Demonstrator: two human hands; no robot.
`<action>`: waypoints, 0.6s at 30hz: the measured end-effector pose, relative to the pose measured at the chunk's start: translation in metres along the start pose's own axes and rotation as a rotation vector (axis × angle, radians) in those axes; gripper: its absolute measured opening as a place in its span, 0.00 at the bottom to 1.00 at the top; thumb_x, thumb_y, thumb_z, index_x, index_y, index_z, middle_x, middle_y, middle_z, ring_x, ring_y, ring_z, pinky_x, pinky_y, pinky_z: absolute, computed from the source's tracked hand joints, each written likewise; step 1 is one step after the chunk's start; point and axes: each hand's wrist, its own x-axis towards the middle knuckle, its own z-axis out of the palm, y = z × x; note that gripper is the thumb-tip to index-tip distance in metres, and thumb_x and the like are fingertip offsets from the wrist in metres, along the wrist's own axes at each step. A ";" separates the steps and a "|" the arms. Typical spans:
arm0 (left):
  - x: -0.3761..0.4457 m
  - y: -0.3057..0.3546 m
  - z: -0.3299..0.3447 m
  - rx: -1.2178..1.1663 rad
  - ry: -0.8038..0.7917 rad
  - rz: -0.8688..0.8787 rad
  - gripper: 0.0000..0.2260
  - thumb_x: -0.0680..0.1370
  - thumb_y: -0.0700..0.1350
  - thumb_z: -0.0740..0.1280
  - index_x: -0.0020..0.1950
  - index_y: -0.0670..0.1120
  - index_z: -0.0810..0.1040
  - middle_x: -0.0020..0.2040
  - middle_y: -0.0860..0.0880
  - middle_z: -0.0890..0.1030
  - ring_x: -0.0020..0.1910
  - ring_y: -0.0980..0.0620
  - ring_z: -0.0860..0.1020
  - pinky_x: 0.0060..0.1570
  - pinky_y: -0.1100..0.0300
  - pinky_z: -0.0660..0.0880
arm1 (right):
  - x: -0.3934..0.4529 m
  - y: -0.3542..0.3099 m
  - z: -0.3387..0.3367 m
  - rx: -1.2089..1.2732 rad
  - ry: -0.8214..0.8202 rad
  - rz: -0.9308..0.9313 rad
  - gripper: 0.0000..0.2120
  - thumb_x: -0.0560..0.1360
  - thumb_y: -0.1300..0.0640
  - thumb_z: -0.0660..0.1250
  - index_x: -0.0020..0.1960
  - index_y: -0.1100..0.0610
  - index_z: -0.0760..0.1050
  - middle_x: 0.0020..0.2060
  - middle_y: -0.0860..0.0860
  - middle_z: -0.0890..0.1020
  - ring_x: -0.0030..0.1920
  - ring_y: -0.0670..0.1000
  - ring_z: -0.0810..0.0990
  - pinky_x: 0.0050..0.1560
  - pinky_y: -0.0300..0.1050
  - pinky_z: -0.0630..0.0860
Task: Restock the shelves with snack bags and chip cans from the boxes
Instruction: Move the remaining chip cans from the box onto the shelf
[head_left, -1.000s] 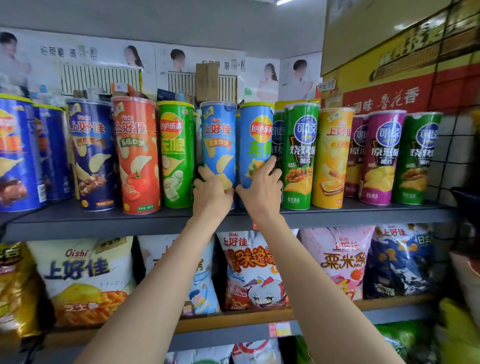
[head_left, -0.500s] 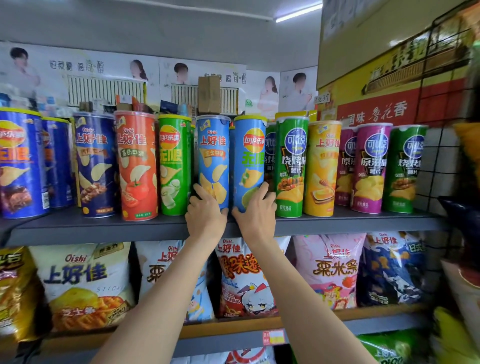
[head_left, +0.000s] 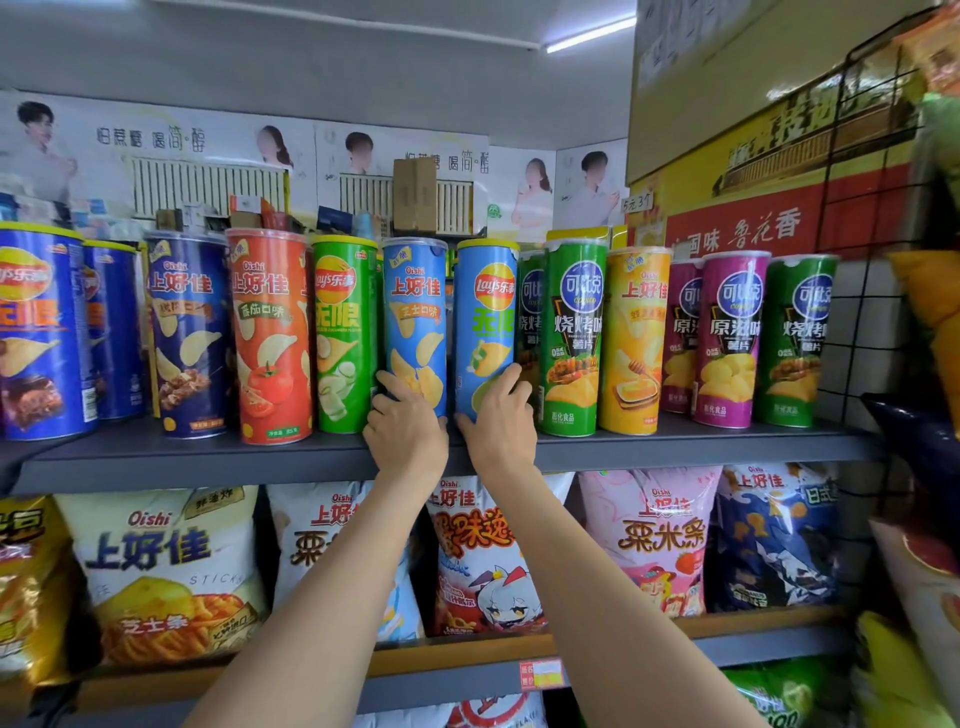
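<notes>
A row of upright chip cans stands on the grey upper shelf (head_left: 156, 457). My left hand (head_left: 405, 431) grips the base of a light blue Oishi can (head_left: 415, 301), one finger lying up its front. Right beside it, my right hand (head_left: 501, 431) grips the lower part of a blue Lay's can (head_left: 485, 301), fingers curled round its right side. Both cans stand upright, side by side, between a green Lay's can (head_left: 343, 332) and a green barbecue can (head_left: 574, 338). Snack bags (head_left: 166, 566) fill the shelf below.
More cans run left, among them an orange tomato can (head_left: 270, 332), and right to purple and green cans (head_left: 732, 338). A black wire rack (head_left: 883, 270) with hanging bags closes the right side. Small boxes (head_left: 414, 195) sit behind the cans.
Both hands have slid down from the middle of the two blue cans to their bases at the shelf edge. The cans stay upright, and my view has tilted upward.
</notes>
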 end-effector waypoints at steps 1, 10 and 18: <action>0.000 0.000 0.000 0.000 0.000 0.004 0.41 0.76 0.51 0.67 0.74 0.34 0.44 0.69 0.35 0.64 0.66 0.39 0.68 0.61 0.50 0.67 | 0.000 0.000 0.000 0.000 0.001 -0.001 0.43 0.75 0.50 0.67 0.74 0.66 0.43 0.67 0.61 0.62 0.65 0.60 0.70 0.61 0.47 0.70; 0.004 -0.004 -0.001 -0.015 -0.004 0.011 0.40 0.76 0.50 0.68 0.74 0.34 0.45 0.69 0.35 0.64 0.66 0.40 0.69 0.60 0.51 0.68 | 0.001 -0.001 0.001 0.021 0.003 0.026 0.43 0.74 0.51 0.68 0.74 0.66 0.43 0.67 0.61 0.62 0.65 0.60 0.70 0.60 0.48 0.70; -0.017 -0.039 -0.026 -0.125 0.392 0.281 0.26 0.74 0.41 0.67 0.70 0.39 0.64 0.62 0.38 0.72 0.61 0.38 0.70 0.57 0.46 0.67 | -0.016 -0.020 0.002 0.170 0.354 -0.172 0.28 0.72 0.54 0.69 0.66 0.67 0.65 0.60 0.63 0.70 0.55 0.63 0.71 0.57 0.53 0.70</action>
